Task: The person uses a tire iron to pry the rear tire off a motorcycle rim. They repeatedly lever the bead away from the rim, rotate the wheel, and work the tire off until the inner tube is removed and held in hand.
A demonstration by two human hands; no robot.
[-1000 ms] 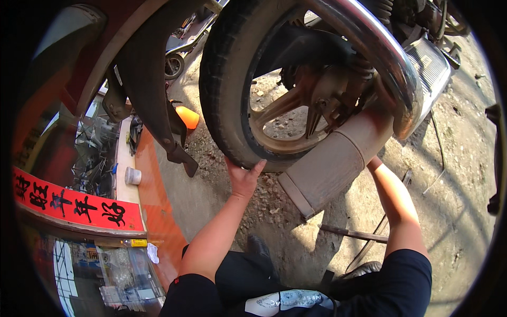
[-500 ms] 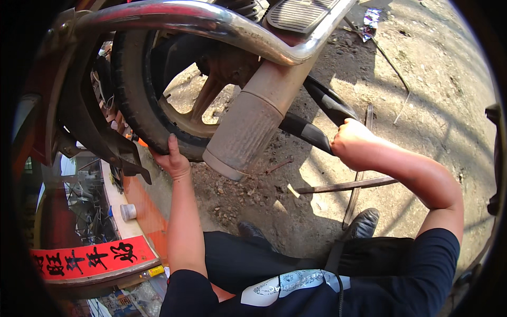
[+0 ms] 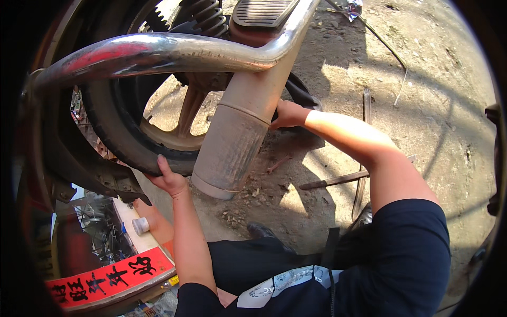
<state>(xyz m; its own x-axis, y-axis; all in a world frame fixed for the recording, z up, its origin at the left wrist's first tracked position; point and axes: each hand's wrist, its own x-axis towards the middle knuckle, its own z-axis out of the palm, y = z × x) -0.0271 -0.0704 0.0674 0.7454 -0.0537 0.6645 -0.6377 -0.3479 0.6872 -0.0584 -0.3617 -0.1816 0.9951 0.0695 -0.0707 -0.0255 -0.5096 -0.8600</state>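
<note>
My left hand (image 3: pixel 172 182) grips the lower edge of a motorcycle's rear tyre (image 3: pixel 113 142), thumb on its side and fingers behind it. The tyre surrounds a spoked alloy wheel (image 3: pixel 187 119). My right hand (image 3: pixel 290 114) is closed on a limp black inner tube (image 3: pixel 301 94), close behind the exhaust muffler (image 3: pixel 232 137). Part of the tube hangs past the hand. Its other end is hidden behind the muffler, as are some of my right fingers.
A chrome guard bar (image 3: pixel 158 53) crosses above the wheel, near a footrest (image 3: pixel 262 11) and a coil spring (image 3: pixel 208 16). On the dirt ground lie two crossed flat metal bars (image 3: pixel 335 180). A small white cup (image 3: pixel 140 226) stands at left, above a red paper banner (image 3: pixel 113 278).
My right hand has moved left with the inner tube, up to the muffler. My left hand stays on the tyre. The view has shifted, so the motorcycle sits farther left.
</note>
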